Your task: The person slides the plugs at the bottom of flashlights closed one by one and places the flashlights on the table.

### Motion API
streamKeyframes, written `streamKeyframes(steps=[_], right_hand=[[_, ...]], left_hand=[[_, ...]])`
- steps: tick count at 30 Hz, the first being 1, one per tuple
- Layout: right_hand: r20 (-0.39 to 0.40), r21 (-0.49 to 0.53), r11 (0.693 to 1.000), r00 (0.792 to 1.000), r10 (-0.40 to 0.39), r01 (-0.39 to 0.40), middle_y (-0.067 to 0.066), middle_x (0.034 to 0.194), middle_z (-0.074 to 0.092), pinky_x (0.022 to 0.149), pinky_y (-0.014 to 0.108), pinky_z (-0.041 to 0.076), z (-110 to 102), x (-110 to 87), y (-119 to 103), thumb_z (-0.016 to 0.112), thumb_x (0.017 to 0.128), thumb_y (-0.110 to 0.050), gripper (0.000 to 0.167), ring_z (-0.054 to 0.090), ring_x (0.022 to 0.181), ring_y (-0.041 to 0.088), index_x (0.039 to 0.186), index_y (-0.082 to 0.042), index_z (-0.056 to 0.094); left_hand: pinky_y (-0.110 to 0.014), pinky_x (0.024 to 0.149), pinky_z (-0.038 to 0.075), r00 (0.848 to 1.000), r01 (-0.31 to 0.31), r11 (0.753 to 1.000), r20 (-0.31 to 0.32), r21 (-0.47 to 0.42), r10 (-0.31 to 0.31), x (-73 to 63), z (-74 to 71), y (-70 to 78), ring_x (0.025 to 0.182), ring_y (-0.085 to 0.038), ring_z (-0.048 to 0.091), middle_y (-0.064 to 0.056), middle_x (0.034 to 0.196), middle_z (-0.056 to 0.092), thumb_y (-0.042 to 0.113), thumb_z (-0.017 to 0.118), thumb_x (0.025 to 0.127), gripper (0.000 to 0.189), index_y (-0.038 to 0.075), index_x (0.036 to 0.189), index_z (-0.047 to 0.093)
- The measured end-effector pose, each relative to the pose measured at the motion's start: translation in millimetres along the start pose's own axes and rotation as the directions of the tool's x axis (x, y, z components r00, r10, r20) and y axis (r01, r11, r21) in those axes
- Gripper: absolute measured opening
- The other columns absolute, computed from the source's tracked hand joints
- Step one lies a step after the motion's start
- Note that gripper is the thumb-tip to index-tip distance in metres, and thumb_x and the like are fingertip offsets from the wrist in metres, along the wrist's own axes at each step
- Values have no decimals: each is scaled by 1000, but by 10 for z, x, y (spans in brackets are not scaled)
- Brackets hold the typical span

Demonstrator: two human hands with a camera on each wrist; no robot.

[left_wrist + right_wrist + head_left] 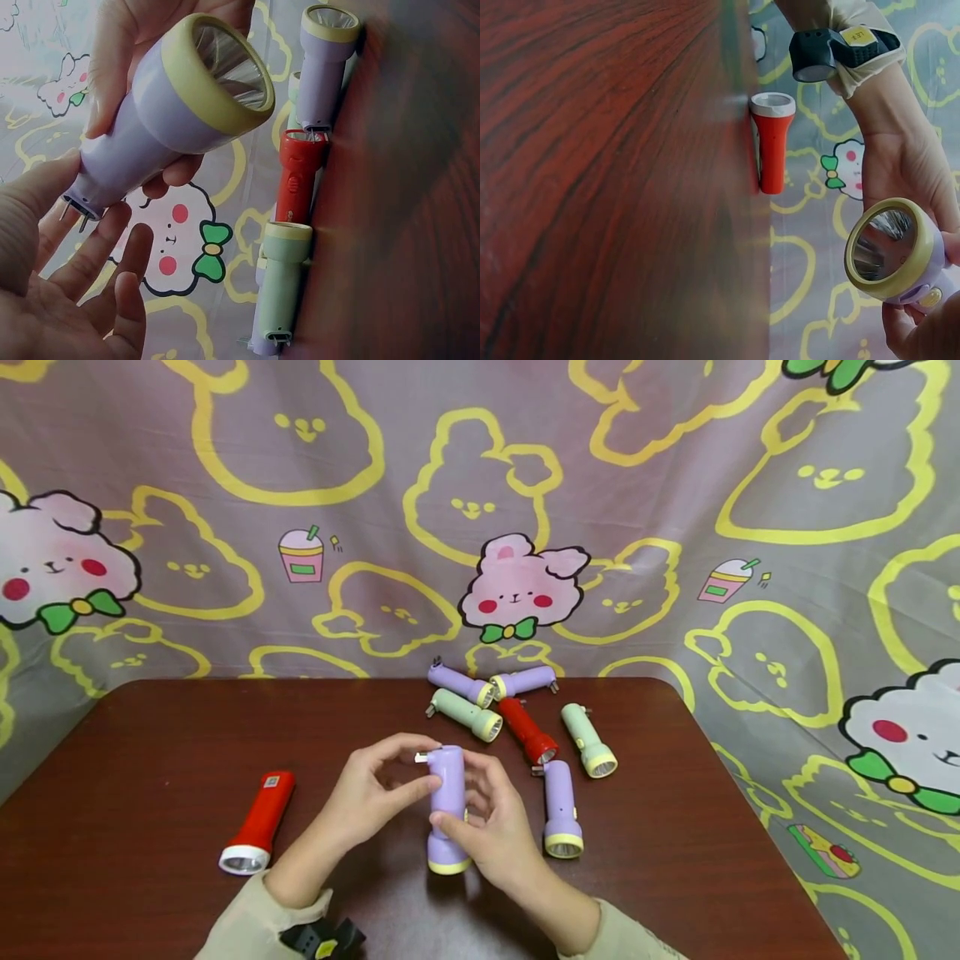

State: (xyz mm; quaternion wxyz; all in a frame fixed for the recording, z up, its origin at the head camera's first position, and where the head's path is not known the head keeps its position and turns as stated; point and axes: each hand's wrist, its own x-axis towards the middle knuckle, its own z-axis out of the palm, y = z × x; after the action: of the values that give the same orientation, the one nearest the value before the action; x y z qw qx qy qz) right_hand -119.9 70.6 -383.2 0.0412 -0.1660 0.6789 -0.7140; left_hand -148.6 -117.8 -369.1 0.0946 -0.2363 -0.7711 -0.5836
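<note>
A purple flashlight [448, 781] with a yellow rim is held above the table, its lens end toward the near edge. My right hand [498, 831] grips its body from the right, thumb across the front. At the tail end, my left hand [378, 789] pinches it between thumb and index finger, the other fingers spread apart in the left wrist view. Metal plug prongs [76, 214] stick out at the tail of the purple flashlight. A yellow switch [931, 297] shows beside the lens end in the right wrist view.
On the brown table [150, 827], a red flashlight with a white rim [262, 818] lies at left. Another purple flashlight [560, 802] lies right of my hands. Behind are a red flashlight [525, 731], green flashlights [588, 735] and more purple ones [525, 680]. A patterned curtain [420, 527] hangs behind.
</note>
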Motion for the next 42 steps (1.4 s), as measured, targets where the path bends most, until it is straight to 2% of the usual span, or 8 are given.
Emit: streamKeyframes(steps=[9,16,26,30,42], right_hand=[[-4,4,1000,1000,-6,7,27,124,61,76,26,58,-4,-5,-7,74,82,5,64,66,93,16,138,-3,44],[-6,4,1000,1000,-1,1,27,124,61,76,26,58,-2,-10,-8,75,81,5,65,66,91,14,137,-3,44],[-8,10,1000,1000,1,-1,28,122,61,75,25,57,13,-24,-14,74,79,7,65,65,86,10,136,-2,45],[-3,7,1000,1000,1,-1,29,121,61,75,25,57,17,-28,-6,74,79,6,64,65,86,10,136,-2,45],[-11,-10,1000,1000,16,-16,29,121,62,74,25,57,15,-29,-19,75,78,7,64,65,85,10,135,-2,46]], left_hand=[[-26,69,57,998,-5,1000,55,13,5,24,-19,14,95,-6,64,-8,107,73,5,77,84,33,10,116,70],[-27,77,57,995,-45,998,88,34,42,39,-31,-5,95,-10,65,-7,110,73,4,75,85,34,9,118,70],[-27,76,57,988,-70,997,137,30,65,39,-52,-15,91,-15,65,-6,106,70,4,74,87,34,9,120,69],[-29,78,57,985,-93,995,150,34,87,40,-51,-27,90,-15,65,-5,104,69,4,73,88,35,9,121,69],[-30,79,57,979,-106,994,176,34,98,45,-54,-15,90,-16,65,-2,103,68,5,73,88,36,10,123,67]])
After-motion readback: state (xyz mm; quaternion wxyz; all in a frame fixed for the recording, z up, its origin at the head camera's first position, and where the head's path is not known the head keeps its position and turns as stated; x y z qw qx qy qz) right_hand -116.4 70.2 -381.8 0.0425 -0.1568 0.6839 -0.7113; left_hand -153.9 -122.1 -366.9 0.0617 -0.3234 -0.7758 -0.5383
